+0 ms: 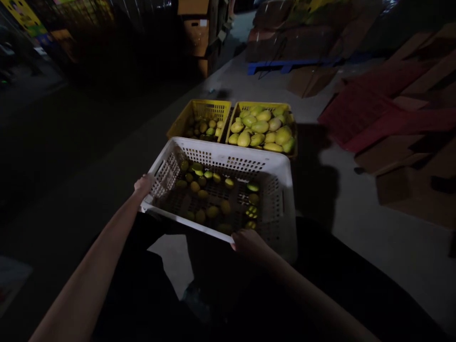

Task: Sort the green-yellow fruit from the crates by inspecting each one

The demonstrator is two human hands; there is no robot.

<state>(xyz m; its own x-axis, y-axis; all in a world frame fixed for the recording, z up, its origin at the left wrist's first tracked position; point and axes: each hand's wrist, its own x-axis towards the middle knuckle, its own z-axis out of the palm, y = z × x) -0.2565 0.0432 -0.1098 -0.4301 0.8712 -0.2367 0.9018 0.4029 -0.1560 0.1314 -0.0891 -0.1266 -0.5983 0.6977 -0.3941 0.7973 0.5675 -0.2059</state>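
Observation:
A white slotted plastic crate (228, 154) is in front of me, tilted, with several greenish-yellow mangoes (203, 194) scattered over its bottom. My left hand (143, 184) is closed around the crate's left end, near the handle slot. My right hand (249, 241) grips the near rim, right of its middle. Just beyond the white crate stand two yellow crates. The right yellow crate (294, 128) is heaped with mangoes (260, 126); the left yellow crate (181, 118) holds fewer fruits. Shadow hides part of the white crate's bottom.
Cardboard boxes (197, 35) are stacked at the back. A blue pallet (270, 65) with a wrapped load stands behind the yellow crates. To the right lie a red crate-like object (359, 111) and cardboard boxes (413, 194). The left side is very dark.

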